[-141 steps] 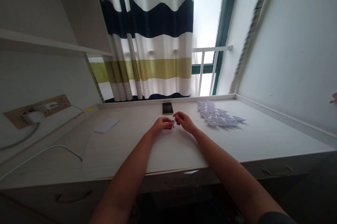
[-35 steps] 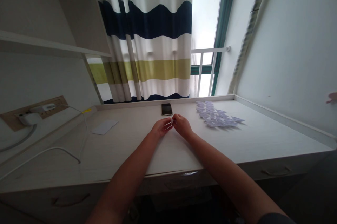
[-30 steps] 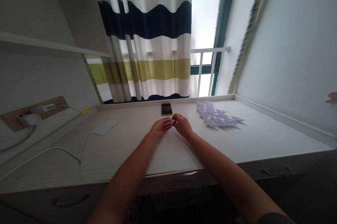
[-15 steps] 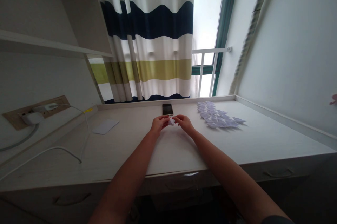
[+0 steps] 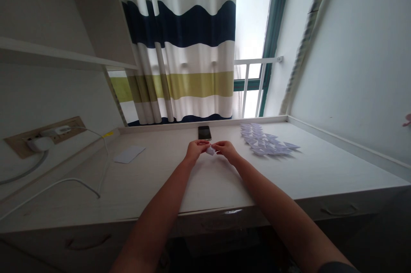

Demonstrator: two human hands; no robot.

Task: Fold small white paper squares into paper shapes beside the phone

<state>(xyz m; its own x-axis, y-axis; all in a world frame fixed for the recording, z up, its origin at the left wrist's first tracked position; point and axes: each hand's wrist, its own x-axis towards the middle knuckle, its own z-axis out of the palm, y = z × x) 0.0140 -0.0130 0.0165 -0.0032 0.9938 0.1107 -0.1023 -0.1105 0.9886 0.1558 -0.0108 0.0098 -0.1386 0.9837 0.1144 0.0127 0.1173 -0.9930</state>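
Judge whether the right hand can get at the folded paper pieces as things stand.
Likely yes: nothing visible blocks the way from the right hand to the folded paper pieces, though its fingers are on the small white paper.

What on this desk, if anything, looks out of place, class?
A white cable loops loosely across the left of the desk, looking untidy. At right, one piece pokes out from the folded papers. No spill shows.
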